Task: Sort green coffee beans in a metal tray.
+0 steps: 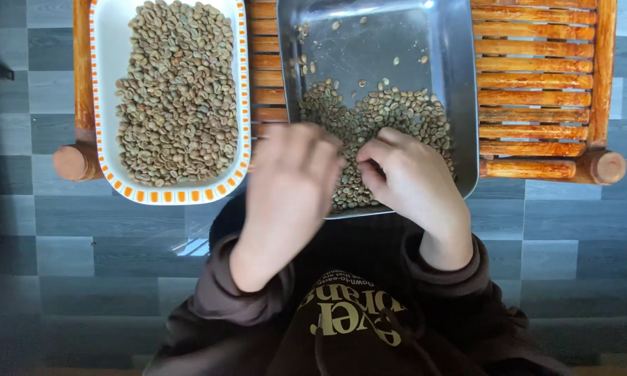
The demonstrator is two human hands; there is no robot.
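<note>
Both hands work two trays: right hand (407, 177) pinching beans (386, 115) in steel tray (463, 83), left hand (289, 188) blurred, grip unclear.

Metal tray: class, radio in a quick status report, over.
Left hand blurred, over tray edge. Right hand fingers curled in green beans. Metal tray half bare. Nothing blocking.

Two trays sit side by side: one white rectangular tray with an orange-dashed rim (242, 83) and one square, shiny metal tray (459, 90). Both rest on one slatted wooden surface (536, 97), which shows two rounded post ends at its near corners. Pale green coffee beans lie in two heaps, one per tray, far too many to count; about a dozen loose beans (306, 63) lie scattered over the metal tray's bare part. Two bare hands, the left hand (289, 195) and the right hand (407, 177), are in view.
</note>
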